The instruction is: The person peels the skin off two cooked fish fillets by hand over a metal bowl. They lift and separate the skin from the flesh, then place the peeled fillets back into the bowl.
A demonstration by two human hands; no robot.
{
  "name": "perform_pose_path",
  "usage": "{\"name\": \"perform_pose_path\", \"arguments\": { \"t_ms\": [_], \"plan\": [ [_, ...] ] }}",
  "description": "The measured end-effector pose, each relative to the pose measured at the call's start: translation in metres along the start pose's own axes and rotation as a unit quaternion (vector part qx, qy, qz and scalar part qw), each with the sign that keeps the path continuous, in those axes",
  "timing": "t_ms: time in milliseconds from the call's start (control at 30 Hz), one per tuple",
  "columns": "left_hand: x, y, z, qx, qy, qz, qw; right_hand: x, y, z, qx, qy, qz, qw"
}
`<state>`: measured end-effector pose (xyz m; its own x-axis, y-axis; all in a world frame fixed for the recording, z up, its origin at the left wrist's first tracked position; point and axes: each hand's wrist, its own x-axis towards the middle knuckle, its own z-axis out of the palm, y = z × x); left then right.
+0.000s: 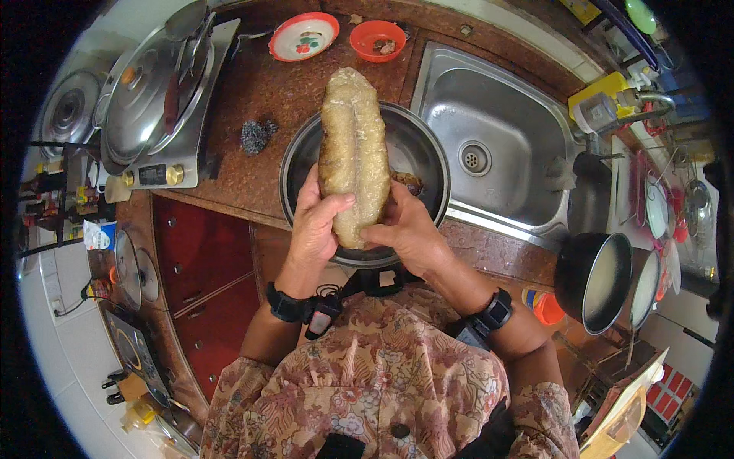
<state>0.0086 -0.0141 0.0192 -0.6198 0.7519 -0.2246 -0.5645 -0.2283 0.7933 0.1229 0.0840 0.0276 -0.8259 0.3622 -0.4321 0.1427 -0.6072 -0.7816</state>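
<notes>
A long, thick, yellowish-brown piece of food (354, 137) with a lengthwise groove is held up in both hands. Its surface looks wet and bumpy; what food it is I cannot tell. My left hand (318, 221) grips the lower left side, thumb across the front. My right hand (410, 229) grips the lower right edge, its thumb near the bottom end. Beneath them is a wide round metal basin (430, 143), largely covered by the food and the hands. A dark brown piece (408, 182) lies inside the basin beside my right hand, partly hidden.
A stainless steel sink (493, 115) is set into the counter at right. Left of the basin lies a steel wool scourer (255, 136). Behind stand a red-rimmed dish (304, 37) and a red bowl (377, 41) with scraps. A lidded pan (146, 97) occupies the cooktop (189, 166). A black pot (590, 281) stands right.
</notes>
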Motion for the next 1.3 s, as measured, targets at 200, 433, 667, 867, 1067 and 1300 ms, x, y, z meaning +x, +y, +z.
{"name": "perform_pose_path", "arguments": {
  "t_ms": [200,433,667,867,1067,1300],
  "plan": [
    [0.000,-0.001,0.002,-0.016,-0.004,0.004,1.000,-0.001,0.001,0.000,-0.007,0.010,-0.012,1.000],
    [-0.001,-0.004,0.003,-0.009,-0.014,0.014,1.000,0.002,0.007,-0.002,-0.034,0.021,-0.030,0.999],
    [0.000,0.001,0.001,-0.009,-0.014,0.012,1.000,0.002,0.008,-0.002,-0.017,-0.006,-0.048,0.999],
    [0.001,0.003,0.001,-0.004,-0.014,0.014,1.000,-0.001,0.004,0.000,-0.017,-0.003,-0.024,1.000],
    [-0.001,0.000,0.003,-0.001,-0.014,0.020,1.000,0.002,0.010,0.000,-0.040,0.010,-0.033,0.999],
    [-0.001,0.000,0.002,0.016,-0.021,0.025,0.999,0.003,0.014,-0.004,-0.045,0.001,-0.036,0.998]
  ]
}}
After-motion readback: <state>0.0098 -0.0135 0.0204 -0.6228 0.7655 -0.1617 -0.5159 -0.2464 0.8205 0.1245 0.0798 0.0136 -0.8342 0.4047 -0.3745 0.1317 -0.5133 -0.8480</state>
